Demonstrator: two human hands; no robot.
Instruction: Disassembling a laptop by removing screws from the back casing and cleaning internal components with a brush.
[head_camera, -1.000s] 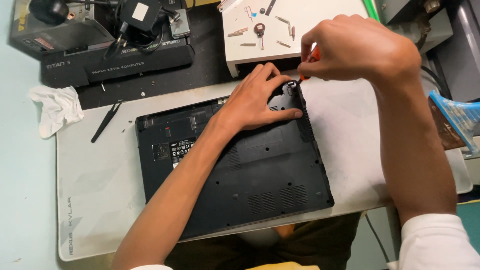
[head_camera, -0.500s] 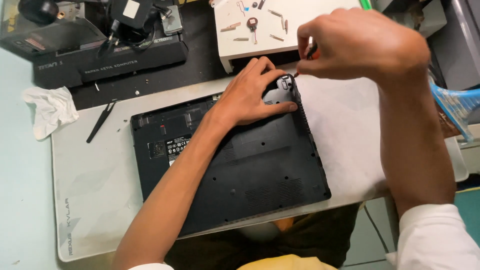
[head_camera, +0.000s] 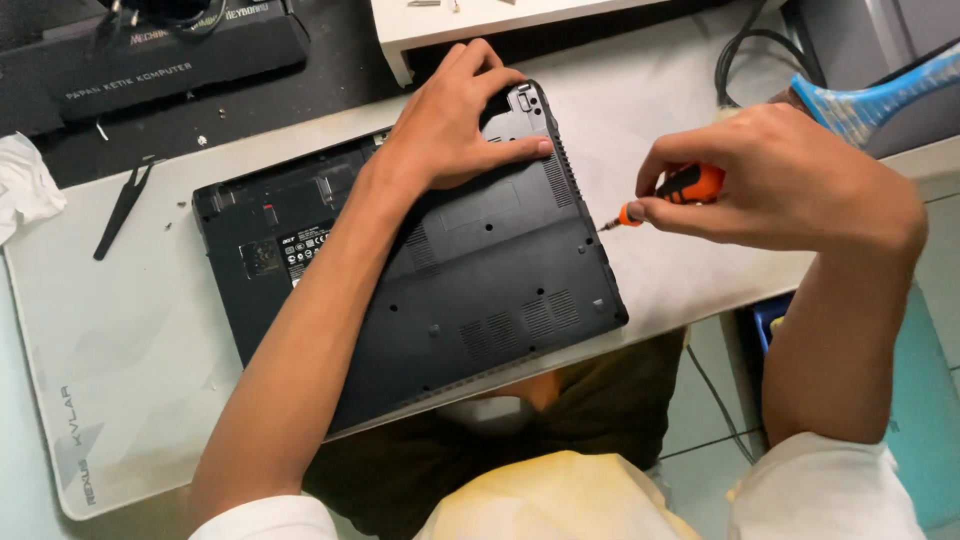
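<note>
A black laptop (head_camera: 480, 290) lies upside down on a white work mat (head_camera: 120, 370), its bottom cover facing up. My left hand (head_camera: 450, 120) presses flat on the laptop's far right corner, fingers spread over the cover. My right hand (head_camera: 790, 180) grips a small screwdriver with an orange and black handle (head_camera: 680, 188). Its thin tip points left and hovers just off the laptop's right edge, apart from the cover.
Black tweezers (head_camera: 122, 207) lie on the mat at the left, near a crumpled white cloth (head_camera: 22, 185). A black keyboard box (head_camera: 140, 60) sits at the back left. A white tray (head_camera: 470, 25) stands behind the laptop. A blue-handled brush (head_camera: 870, 100) and cables lie at the right.
My right hand has drawn the screwdriver back from the laptop's far right corner to its right side. The view has moved closer. My left hand stays on the corner.
</note>
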